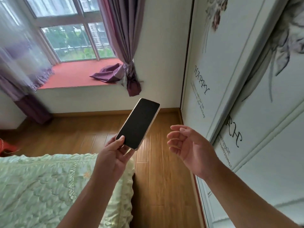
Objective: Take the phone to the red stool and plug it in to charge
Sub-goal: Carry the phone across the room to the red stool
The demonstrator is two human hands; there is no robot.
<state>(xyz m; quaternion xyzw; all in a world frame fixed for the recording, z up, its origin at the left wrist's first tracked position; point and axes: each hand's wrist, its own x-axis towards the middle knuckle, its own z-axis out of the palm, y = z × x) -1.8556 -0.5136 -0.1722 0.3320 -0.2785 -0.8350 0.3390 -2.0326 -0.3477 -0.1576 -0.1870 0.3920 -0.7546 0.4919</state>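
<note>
A phone (139,123) with a dark screen and a pale gold edge is held up over the wooden floor, tilted with its top end toward the upper right. My left hand (113,155) grips its lower end, thumb on the screen. My right hand (189,147) hovers just to the right of the phone, palm turned left, fingers apart and curled, holding nothing. A red object (7,146), partly cut off at the left edge beyond the bed, may be the stool. No charging cable is in view.
A bed with a pale green quilt (54,186) fills the lower left. A white wardrobe with flower prints (238,89) lines the right side. Ahead is a bay window with a red sill (77,74) and purple curtains (125,46). Wooden floor (158,178) runs between bed and wardrobe.
</note>
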